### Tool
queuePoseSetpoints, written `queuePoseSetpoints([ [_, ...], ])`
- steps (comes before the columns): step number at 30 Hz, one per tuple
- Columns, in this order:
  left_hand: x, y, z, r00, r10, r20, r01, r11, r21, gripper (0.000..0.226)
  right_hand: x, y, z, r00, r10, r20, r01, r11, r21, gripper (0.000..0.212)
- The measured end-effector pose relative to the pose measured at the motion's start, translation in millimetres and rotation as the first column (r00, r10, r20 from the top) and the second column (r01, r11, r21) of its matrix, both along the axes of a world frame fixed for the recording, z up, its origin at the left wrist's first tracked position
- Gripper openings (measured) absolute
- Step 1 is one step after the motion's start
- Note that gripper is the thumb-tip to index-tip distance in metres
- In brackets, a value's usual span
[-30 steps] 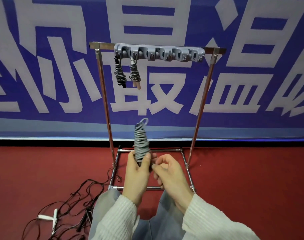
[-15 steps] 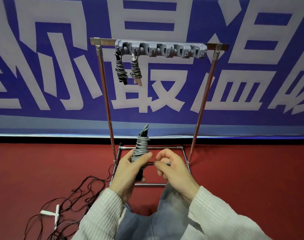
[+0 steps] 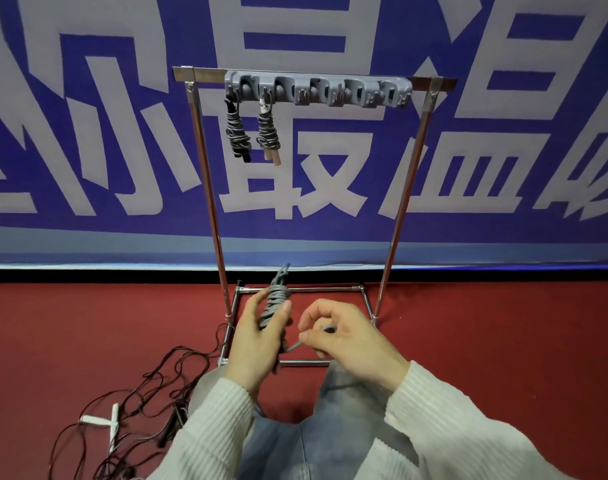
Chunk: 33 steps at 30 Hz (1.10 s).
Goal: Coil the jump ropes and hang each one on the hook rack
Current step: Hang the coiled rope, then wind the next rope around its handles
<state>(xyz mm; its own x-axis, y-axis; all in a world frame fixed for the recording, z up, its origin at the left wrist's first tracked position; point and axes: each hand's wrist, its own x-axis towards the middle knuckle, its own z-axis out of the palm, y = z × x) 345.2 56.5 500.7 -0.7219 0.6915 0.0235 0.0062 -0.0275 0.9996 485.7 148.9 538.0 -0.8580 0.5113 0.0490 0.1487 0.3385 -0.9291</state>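
My left hand (image 3: 259, 337) grips a coiled grey jump rope (image 3: 276, 299), held upright in front of the rack's base. My right hand (image 3: 344, 336) pinches the rope's loose grey end (image 3: 297, 344) just right of the coil. Above, a grey hook rack (image 3: 318, 90) sits on the top bar of a metal stand (image 3: 207, 188). Two coiled ropes hang from its leftmost hooks: a dark one (image 3: 236, 133) and one with tan handles (image 3: 268, 135). The other hooks carry nothing.
A tangle of dark loose ropes (image 3: 136, 407) with a white handle (image 3: 105, 420) lies on the red floor at lower left. A blue banner with large white characters fills the wall behind the stand. My knees in grey trousers are below my hands.
The coil has dropped lower and closer to me. My right hand has moved right, away from the coil, drawing out a short length of the rope's end.
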Motion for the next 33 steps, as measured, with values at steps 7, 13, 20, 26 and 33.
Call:
queuePoseSetpoints([
  [7, 8, -8, -9, 0.815, -0.404, -0.416, 0.258, 0.895, -0.364, 0.029, 6, 11, 37, 0.927, 0.256, 0.274, -0.33, 0.903, 0.275, 0.009],
  [13, 34, -23, 16, 0.813, -0.492, -0.313, 0.425, 0.867, -0.259, 0.036, -2, 27, 51, 0.887, 0.414, 0.204, -0.44, 0.892, 0.1, 0.003],
  [20, 49, -49, 43, 0.791, -0.61, -0.045, 0.597, 0.786, -0.159, 0.026, 1, 30, 34, 0.817, 0.566, 0.111, -0.442, 0.739, -0.509, 0.015],
  [26, 40, -50, 50, 0.741, -0.657, 0.139, 0.669, 0.703, -0.241, 0.057, 1, 29, 8, 0.888, 0.457, 0.041, -0.314, 0.67, -0.672, 0.011],
  [33, 52, -58, 57, 0.752, -0.658, 0.03, 0.631, 0.706, -0.321, 0.035, 18, 6, -3, 0.968, 0.242, 0.071, -0.135, 0.734, -0.666, 0.014],
])
